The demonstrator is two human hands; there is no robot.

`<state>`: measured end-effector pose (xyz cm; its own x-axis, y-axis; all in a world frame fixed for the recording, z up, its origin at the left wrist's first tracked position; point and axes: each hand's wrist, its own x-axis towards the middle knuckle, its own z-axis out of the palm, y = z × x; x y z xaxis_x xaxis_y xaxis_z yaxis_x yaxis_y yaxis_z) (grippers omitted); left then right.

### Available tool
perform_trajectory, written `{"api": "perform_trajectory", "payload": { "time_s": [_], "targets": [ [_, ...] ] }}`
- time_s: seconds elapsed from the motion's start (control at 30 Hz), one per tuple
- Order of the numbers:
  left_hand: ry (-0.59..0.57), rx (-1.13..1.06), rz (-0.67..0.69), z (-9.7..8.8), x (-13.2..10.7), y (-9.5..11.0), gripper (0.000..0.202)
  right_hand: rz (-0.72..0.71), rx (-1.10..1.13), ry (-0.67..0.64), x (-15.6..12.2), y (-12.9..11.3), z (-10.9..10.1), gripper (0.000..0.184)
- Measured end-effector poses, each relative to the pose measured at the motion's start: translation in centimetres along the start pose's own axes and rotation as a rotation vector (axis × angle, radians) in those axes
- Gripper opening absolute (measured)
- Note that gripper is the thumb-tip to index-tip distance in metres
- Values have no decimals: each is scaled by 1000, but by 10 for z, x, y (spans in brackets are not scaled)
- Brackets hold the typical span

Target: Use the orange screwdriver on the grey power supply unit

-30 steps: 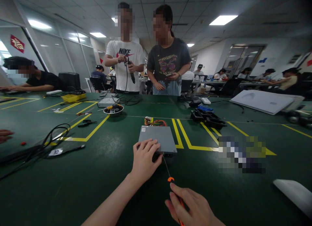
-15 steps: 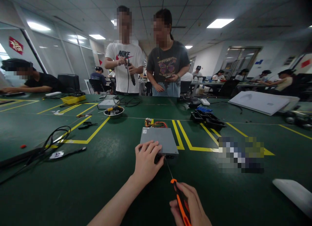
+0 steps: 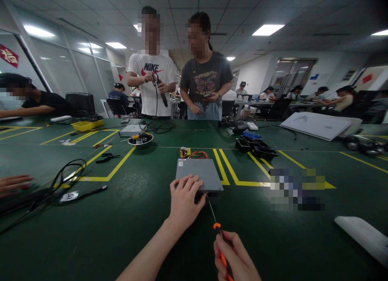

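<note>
A grey metal computer power supply [image 3: 206, 170] lies on the green table in front of me, its bundle of coloured wires [image 3: 194, 154] at the far side. Across its near left corner rests my left hand [image 3: 185, 202], fingers over the top and thumb down at the near face, gripping it. My right hand [image 3: 235, 252] is closed around the orange and black handle of a screwdriver [image 3: 217, 226]. Its thin shaft slants up to the near face of the power supply, close to my left thumb. Whether the tip sits in a screw is too small to tell.
Black cables [image 3: 60, 180] lie at the left, with another person's hand [image 3: 13, 184] near them. Farther back are a bowl of tools [image 3: 141, 141], a yellow tray [image 3: 87, 124] and black trays [image 3: 256, 146]. A white object [image 3: 360, 236] lies at the right. Two people stand across the table.
My right hand has shifted its fingers on the screwdriver handle, covering more of it. My left hand stays on the power supply. Another person's hand has come in at the left edge.
</note>
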<state>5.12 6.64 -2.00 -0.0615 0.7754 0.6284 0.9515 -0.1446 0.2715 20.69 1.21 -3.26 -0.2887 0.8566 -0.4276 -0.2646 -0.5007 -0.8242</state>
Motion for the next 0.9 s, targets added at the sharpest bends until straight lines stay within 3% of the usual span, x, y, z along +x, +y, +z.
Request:
{"api": "perform_trajectory", "payload": {
  "time_s": [0.2,0.5,0.63,0.8,0.9],
  "targets": [
    [0,1,-3,-1,0,1,27,76,238,-100,3,-6,1,38],
    [-9,2,-6,0,0,1,27,201,301,-127,14,-3,-13,36],
    [-1,17,7,-1,0,2,27,211,342,-125,13,-6,-9,36],
    [-9,17,14,-2,1,2,26,234,158,-157,6,-12,-7,39],
    [3,28,13,-2,1,1,27,145,95,-150,4,-13,-18,43]
  ]
}}
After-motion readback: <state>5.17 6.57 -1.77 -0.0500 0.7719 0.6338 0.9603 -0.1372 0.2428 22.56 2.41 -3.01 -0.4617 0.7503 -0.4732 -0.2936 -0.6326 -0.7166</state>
